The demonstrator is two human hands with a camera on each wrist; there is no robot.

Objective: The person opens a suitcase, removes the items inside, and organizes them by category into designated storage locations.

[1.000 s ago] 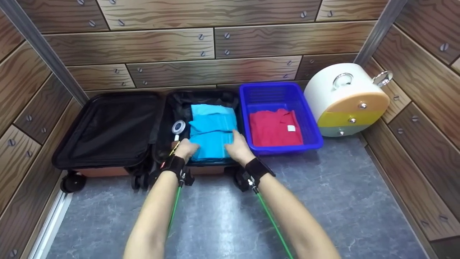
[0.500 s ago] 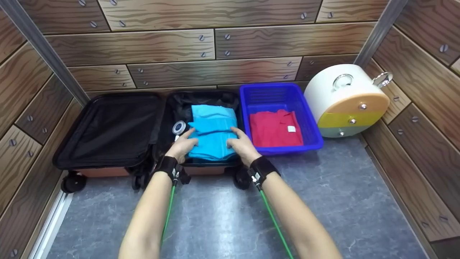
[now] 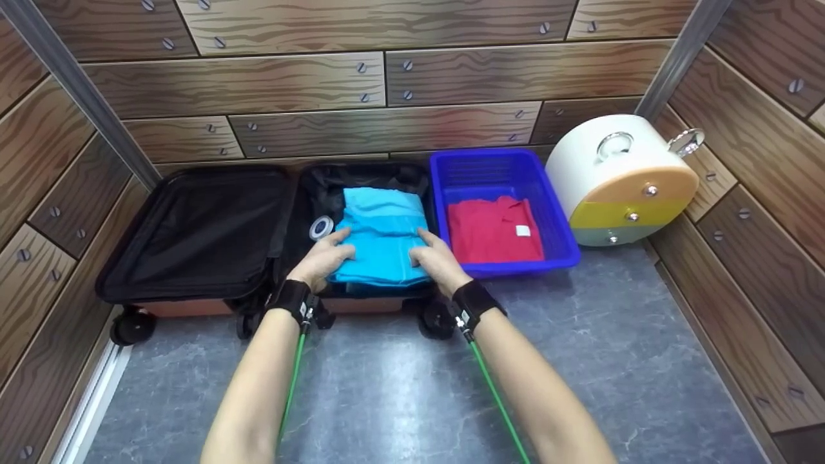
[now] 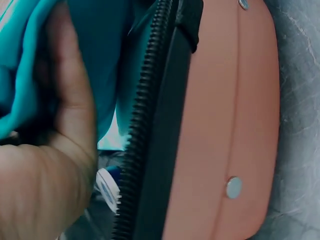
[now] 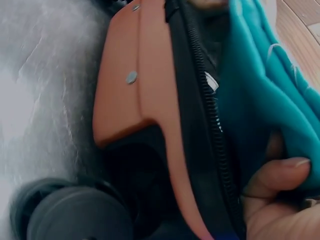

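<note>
1 blue garment (image 3: 383, 238), folded, in rt half of open suitcase (image 3: 366, 305), gripped at its sides by l hand (image 3: 321, 259) & r hand (image 3: 441, 259); risk, from where i stand: folds could slip or sag if the two lift unevenly, & the loose near edge could poss. snag on zip teeth (image 4: 142, 100). 1 round white-rimmed item (image 3: 321, 228) beside garment, id unclear; most fingers & garment's underside hidden, suitcase floor mostly covered.

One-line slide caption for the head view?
Left hand and right hand hold blue cloth at an open suitcase, beside a basket containing red cloth.
</note>
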